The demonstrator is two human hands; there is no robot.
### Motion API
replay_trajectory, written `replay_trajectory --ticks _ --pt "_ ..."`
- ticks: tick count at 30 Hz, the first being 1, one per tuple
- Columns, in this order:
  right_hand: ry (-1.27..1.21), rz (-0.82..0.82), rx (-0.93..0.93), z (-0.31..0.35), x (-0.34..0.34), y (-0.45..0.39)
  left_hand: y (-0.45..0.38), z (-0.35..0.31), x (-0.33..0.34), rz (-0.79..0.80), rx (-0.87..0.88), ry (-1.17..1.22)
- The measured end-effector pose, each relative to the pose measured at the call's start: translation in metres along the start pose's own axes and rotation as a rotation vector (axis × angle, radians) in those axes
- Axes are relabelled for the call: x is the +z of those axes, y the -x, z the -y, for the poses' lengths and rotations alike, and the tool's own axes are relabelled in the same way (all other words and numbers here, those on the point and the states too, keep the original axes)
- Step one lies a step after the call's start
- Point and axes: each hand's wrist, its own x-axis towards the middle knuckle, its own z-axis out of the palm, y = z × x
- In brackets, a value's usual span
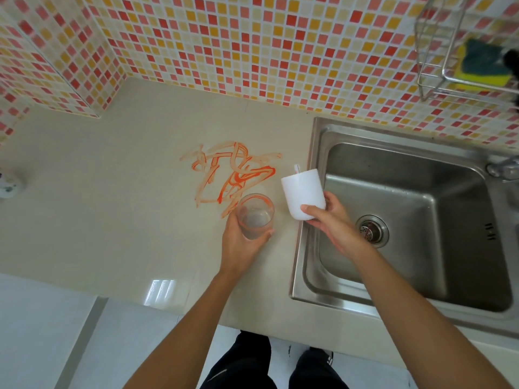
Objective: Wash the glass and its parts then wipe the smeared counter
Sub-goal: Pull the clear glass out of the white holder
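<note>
We hold the clear glass (256,216) in our left hand (241,237), fingers wrapped round its lower wall, over the bench (112,209) near its right end, just short of the sink's left rim. The glass stands roughly upright, its mouth open toward us, with orange traces along the rim. Right behind it on the bench lies the orange smear (233,175), a tangle of strokes; the glass overlaps the smear's near edge in our view, though we cannot tell whether it touches the bench.

Our right hand (327,217) grips a white sleeve-like cup (302,193), thumb on its near side and fingers curled round the back, holding it tilted over the sink's left rim. A thin white stick (296,168) pokes up from its far end. The two hands are near each other but apart.

The steel sink (317,153) fills the bench's right end, with its drain strainer (372,228) in the basin floor. On the tiled wall above the far right corner hangs a wire rack (438,66) holding a yellow and green sponge (477,66).
</note>
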Motion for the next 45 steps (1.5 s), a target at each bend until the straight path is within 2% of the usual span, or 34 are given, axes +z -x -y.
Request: replay_trajectory --ticks 4,11,20,24,26,29,32,37,45 --pt "0.327 -0.072 -0.105 0.0 0.012 -0.002 -0.001 0.0 -0.008 -0.032 0.003 -0.001" --pt "0.401 -0.071 -0.283 -0.016 0.03 -0.008 -0.004 -0.001 -0.021 -0.091 -0.002 0.014" --pt "0.545 -0.13 -0.349 -0.031 0.043 -0.018 0.002 0.005 -0.031 -0.115 0.0 0.005" --pt "0.576 -0.1 -0.383 -0.033 0.039 -0.017 0.007 0.006 -0.032 -0.129 -0.002 -0.014" --pt "0.633 -0.086 -0.417 -0.038 0.027 -0.011 0.014 0.003 -0.032 -0.137 0.004 -0.011" --pt "0.731 -0.174 -0.378 -0.056 -0.002 0.01 0.034 -0.002 -0.026 -0.104 0.071 -0.009" --pt "0.812 -0.26 -0.27 -0.082 -0.042 0.04 0.058 -0.004 -0.01 0.034 0.146 -0.025" --pt "1.067 -0.385 -0.207 -0.125 -0.122 0.088 0.082 -0.016 0.045 0.255 0.268 -0.079" --pt "1.327 -0.44 -0.079 -0.149 -0.211 0.13 0.09 -0.041 0.148 0.322 0.384 -0.417"
